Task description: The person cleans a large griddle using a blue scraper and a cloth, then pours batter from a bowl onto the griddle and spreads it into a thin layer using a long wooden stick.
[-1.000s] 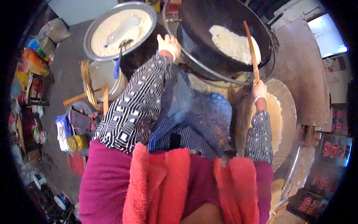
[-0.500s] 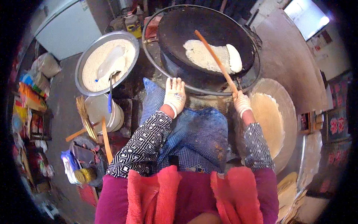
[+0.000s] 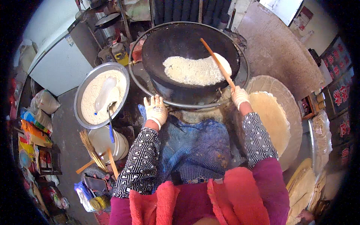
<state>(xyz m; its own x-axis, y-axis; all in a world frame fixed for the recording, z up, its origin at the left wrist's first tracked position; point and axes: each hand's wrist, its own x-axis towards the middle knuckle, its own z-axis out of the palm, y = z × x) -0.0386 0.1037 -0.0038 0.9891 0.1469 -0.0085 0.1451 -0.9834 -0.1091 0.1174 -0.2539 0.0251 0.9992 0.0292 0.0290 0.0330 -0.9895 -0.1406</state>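
Observation:
My right hand (image 3: 239,98), in a pale glove, is closed round the lower end of a wooden batter spreader (image 3: 216,61). The spreader slants up and left across a round black griddle (image 3: 168,37). Pale batter (image 3: 193,70) lies on the griddle in a wide curved band, thicker and whiter at its right end beside the spreader. My left hand (image 3: 156,111), also gloved, lies flat with fingers stretched out, the tips by the near left part of the metal ring (image 3: 180,105) around the griddle. It holds nothing.
A metal basin (image 3: 78,107) of batter with a blue-handled ladle (image 3: 111,131) stands left, above a white bucket (image 3: 122,144). A whisk broom (image 3: 92,150) leans against the bucket. Thin round pancakes (image 3: 268,123) lie on a tray at right. A brown board (image 3: 277,48) stands behind.
The view has tilted up and shifted. The spreader has swept over the batter toward the right end, and the film looks more even. My left hand sits further left along the ring.

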